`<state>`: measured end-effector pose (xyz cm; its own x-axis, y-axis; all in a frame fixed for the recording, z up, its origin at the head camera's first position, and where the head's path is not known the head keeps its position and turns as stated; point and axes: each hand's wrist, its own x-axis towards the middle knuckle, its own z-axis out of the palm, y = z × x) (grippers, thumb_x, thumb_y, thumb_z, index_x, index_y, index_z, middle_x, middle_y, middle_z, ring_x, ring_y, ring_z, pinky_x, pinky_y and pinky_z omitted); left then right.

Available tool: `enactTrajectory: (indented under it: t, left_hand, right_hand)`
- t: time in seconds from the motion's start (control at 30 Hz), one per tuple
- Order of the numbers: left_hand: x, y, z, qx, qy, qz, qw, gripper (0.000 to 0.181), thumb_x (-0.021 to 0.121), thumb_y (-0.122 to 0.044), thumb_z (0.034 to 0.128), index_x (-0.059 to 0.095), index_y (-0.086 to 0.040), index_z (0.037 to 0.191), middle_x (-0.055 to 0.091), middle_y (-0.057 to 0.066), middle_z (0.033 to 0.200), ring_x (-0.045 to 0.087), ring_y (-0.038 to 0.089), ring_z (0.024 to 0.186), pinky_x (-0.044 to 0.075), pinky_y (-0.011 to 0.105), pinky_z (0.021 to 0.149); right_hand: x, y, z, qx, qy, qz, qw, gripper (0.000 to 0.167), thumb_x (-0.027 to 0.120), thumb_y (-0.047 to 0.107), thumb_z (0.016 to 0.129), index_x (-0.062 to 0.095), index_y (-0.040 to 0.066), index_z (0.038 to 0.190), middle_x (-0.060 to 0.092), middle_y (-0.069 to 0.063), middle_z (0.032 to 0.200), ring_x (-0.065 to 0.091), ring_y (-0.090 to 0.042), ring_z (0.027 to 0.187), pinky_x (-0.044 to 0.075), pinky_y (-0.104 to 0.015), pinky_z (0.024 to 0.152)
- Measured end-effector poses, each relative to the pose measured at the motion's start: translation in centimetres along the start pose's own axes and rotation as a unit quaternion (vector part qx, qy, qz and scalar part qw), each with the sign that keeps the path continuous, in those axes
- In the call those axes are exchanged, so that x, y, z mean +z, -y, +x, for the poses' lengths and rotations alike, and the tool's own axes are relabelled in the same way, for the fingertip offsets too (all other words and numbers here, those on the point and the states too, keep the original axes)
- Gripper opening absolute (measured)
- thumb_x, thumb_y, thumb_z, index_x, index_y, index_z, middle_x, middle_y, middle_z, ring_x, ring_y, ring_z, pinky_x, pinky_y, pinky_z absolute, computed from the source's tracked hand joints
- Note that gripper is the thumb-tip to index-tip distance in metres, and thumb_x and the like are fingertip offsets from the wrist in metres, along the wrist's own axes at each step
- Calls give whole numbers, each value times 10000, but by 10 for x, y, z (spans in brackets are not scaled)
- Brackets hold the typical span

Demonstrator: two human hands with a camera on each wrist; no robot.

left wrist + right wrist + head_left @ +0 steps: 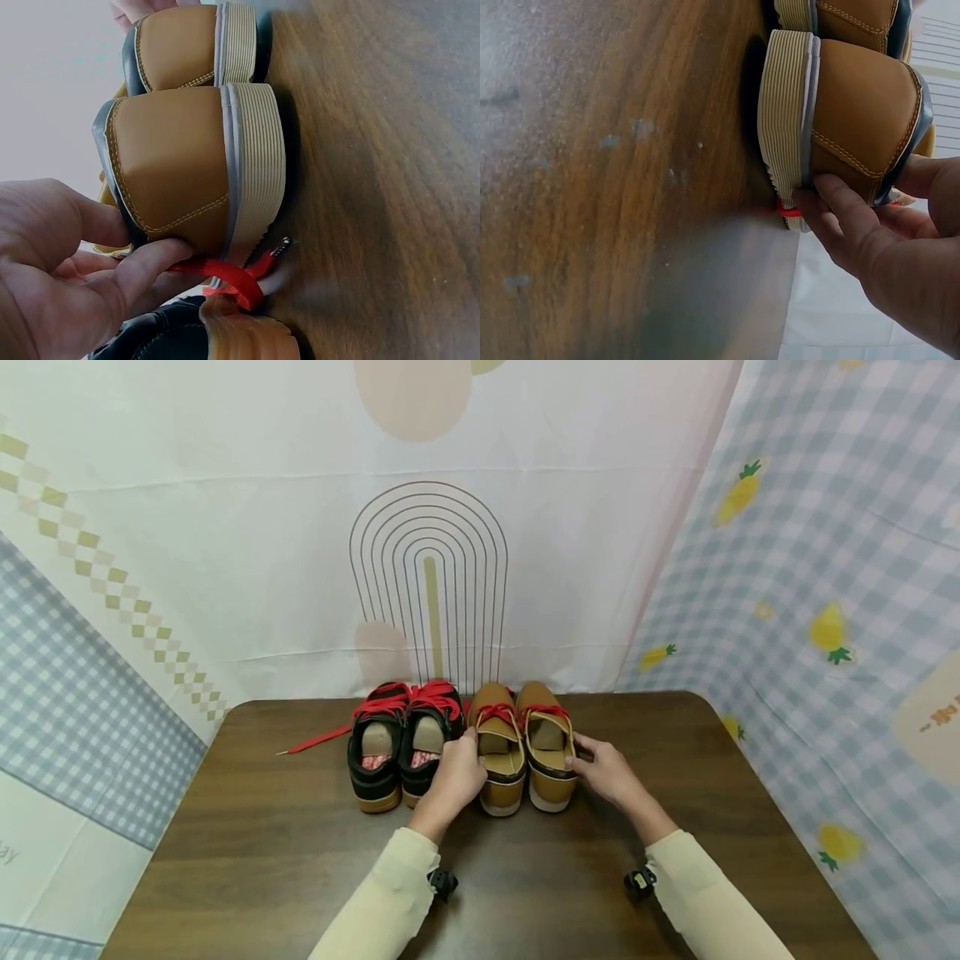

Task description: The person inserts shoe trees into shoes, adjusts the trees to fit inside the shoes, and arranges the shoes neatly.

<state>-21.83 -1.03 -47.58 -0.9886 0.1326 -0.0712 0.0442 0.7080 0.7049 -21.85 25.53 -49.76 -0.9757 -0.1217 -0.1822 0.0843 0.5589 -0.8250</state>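
Note:
Two tan shoes with red laces stand side by side at the back of the table, toes toward the wall. My left hand (459,770) pinches the outer collar of the left tan shoe (502,793), thumb at the rim and fingers along its side, as the left wrist view shows. On the other side, my right hand (606,771) pinches the collar of the right tan shoe (862,105), fingertips low against its outer side near the sole. Both soles rest on the table. The toe ends are hidden in the wrist views.
A pair of black shoes (375,787) with red laces stands just left of the tan pair, close to my left hand. One loose red lace (318,742) trails leftward over the brown wooden table (285,843). Patterned cloth (300,552) hangs behind and at both sides.

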Motion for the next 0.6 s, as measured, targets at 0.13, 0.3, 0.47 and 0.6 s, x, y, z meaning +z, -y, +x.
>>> enactTrajectory:
  t: [0.13,0.3,0.47,0.6]
  left_hand:
    - [-1,-1,0,38,60,60,10000,595,625,-42,1002,396,72,1539,709,296,1160,709,314,817,484,331,567]
    - [-5,-4,-4,88,12,-28,10000,632,628,-124,1021,358,60,1563,629,293,1356,721,360,990,563,378,657]
    - [-23,-11,-13,756,-640,-35,9951,611,640,-168,1015,414,42,1542,536,287,1478,591,408,1306,567,491,956]
    - [-44,-13,-19,1429,-1128,417,9824,554,646,-201,1017,489,22,1499,559,259,1466,579,419,1319,515,536,1041]
  right_hand:
    - [-1,1,-1,-6,-7,-277,9996,594,618,172,1044,396,1,1568,587,-299,1413,670,-321,1131,578,-315,772]
    - [-6,4,-3,-204,-89,-1148,9931,640,603,270,1055,371,-40,1564,581,-300,1422,619,-422,1257,552,-505,964]
    - [-11,19,-7,-551,-333,-1951,9787,686,580,318,1064,317,-46,1583,423,-306,1562,428,-489,1425,399,-633,1117]
    - [-13,38,-12,-1024,-685,-2356,9640,693,589,315,1061,310,-39,1588,337,-301,1613,353,-498,1468,347,-648,1151]
